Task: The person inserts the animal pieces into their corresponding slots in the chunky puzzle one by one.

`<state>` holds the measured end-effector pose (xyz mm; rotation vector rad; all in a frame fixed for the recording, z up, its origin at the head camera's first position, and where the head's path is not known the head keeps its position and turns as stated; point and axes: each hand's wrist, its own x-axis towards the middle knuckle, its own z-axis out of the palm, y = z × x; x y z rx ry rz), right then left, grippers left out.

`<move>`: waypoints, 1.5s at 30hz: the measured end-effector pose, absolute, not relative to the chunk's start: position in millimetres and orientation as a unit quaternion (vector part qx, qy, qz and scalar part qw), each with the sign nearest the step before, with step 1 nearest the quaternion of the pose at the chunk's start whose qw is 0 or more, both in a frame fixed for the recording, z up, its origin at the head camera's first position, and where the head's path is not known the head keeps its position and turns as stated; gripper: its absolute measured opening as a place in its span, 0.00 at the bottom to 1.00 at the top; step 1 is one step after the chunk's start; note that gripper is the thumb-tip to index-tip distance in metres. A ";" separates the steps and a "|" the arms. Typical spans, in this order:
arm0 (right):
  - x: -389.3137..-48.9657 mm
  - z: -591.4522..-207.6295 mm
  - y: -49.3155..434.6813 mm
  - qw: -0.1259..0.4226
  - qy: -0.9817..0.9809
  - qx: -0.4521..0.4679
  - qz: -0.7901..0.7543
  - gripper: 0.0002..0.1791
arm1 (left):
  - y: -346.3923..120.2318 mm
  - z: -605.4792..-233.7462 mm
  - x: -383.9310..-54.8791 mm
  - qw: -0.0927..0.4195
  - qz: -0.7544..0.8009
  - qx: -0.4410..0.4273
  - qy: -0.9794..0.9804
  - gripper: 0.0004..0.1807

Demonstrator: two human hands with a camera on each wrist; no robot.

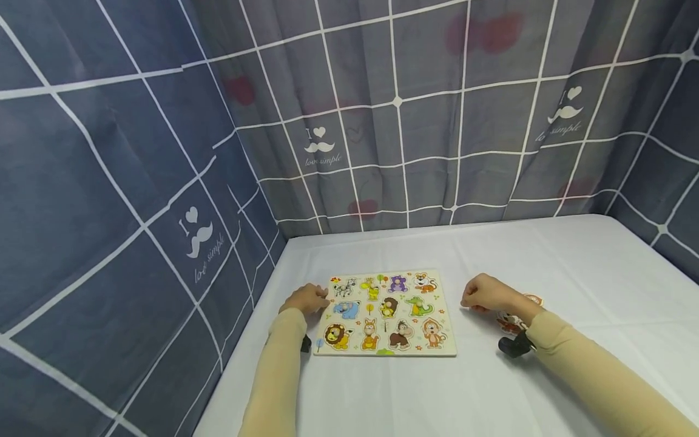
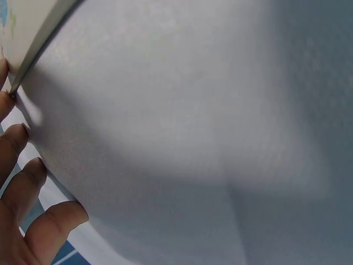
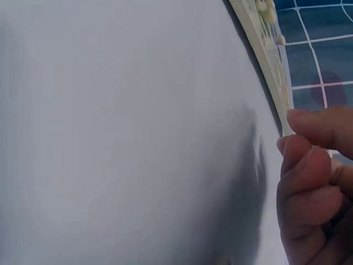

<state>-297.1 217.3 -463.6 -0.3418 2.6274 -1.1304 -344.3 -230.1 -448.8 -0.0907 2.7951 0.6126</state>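
A light wooden puzzle board [image 1: 378, 311] with colourful animal figures lies flat on the white table. My left hand [image 1: 305, 298] is at its left side, fingertips right at the edge and fingers spread; in the left wrist view those fingers [image 2: 25, 182] appear beside the board's corner [image 2: 33, 33]. To the right of the board is my right hand [image 1: 488, 293], apart from it, fingers curled in. Nothing shows between the curled fingers [image 3: 309, 176] in the right wrist view. Loose animal pieces [image 1: 509, 323] lie under the right wrist, partly hidden by it.
A smooth white cloth covers the table [image 1: 382, 394]. Dark blue-grey checked curtains [image 1: 371, 139] hang behind it and along the left side. Each wrist carries a small black device [image 1: 514, 346], close over the cloth on the right.
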 end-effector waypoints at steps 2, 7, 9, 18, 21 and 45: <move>-295.8 -462.8 223.1 0.129 0.904 -0.114 -0.391 0.06 | -230.3 -448.4 -345.5 0.139 0.211 -0.030 0.967 0.29; -293.8 -459.8 241.3 0.137 0.897 -0.104 -0.407 0.07 | -231.5 -445.6 -345.6 0.141 0.206 -0.027 0.968 0.29; -293.2 -457.4 249.1 0.140 0.892 -0.096 -0.418 0.08 | -231.9 -443.3 -345.4 0.141 0.202 -0.025 0.969 0.29; -289.9 -452.4 272.5 0.139 0.890 -0.073 -0.428 0.11 | -234.0 -441.7 -346.3 0.137 0.208 -0.023 0.968 0.28; -288.1 -454.5 278.2 0.135 0.895 -0.062 -0.422 0.11 | -233.7 -445.0 -347.2 0.137 0.208 -0.024 0.968 0.28; -281.4 -456.8 317.4 0.122 0.907 0.014 -0.404 0.09 | -230.5 -445.2 -343.3 0.138 0.211 -0.034 0.967 0.28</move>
